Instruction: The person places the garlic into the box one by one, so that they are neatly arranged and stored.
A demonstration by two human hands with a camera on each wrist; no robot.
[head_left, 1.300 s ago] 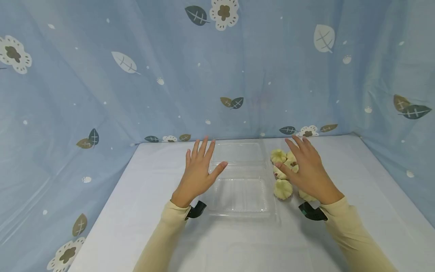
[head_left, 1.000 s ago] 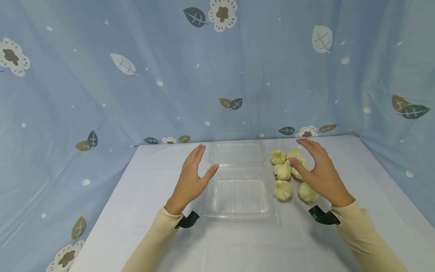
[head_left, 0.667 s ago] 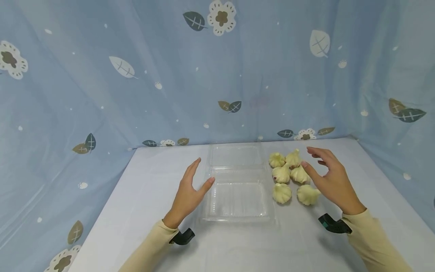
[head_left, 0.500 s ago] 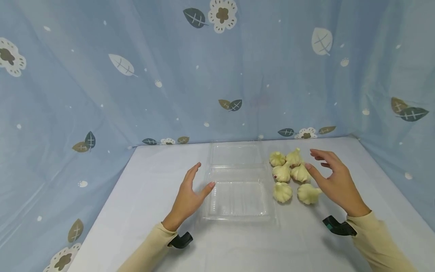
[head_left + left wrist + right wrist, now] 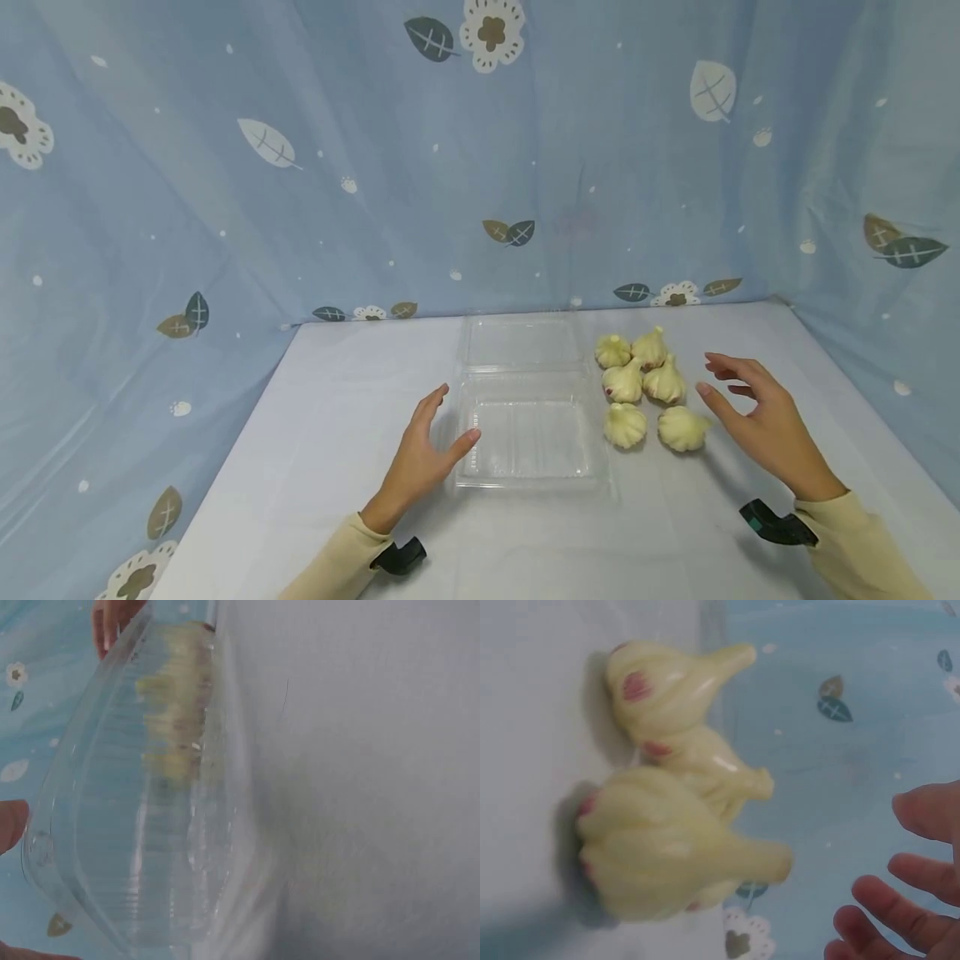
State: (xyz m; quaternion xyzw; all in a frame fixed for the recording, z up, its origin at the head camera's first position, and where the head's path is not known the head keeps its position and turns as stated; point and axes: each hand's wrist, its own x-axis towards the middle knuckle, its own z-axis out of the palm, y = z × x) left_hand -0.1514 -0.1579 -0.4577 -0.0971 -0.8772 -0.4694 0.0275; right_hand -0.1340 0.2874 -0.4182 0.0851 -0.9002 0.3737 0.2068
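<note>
A clear plastic clamshell box (image 5: pixel 528 479) lies unfolded on the white table, its lid half (image 5: pixel 522 342) toward the back wall. Just left of the box's front half hovers my left hand (image 5: pixel 420 462), thumb and fingers spread, holding nothing. In the left wrist view the box wall (image 5: pixel 112 847) stands close by the fingers. Several pale garlic bulbs (image 5: pixel 624 425) with reddish marks are grouped right of the box. My right hand (image 5: pixel 768 425) hangs to the right of them, relaxed and apart from the nearest garlic bulb (image 5: pixel 682 429). The right wrist view shows garlic bulbs (image 5: pixel 660 847) beside the loose fingers.
A white cloth (image 5: pixel 540 550) covers the table. Blue patterned fabric (image 5: pixel 375 167) hangs at the back and sides, meeting the table's far edge. Each wrist carries a black camera mount (image 5: pixel 776 525).
Both hands have drawn back toward the near side, the right one also moving right, off the garlic bulbs it partly covered. The box and garlic bulbs keep their places.
</note>
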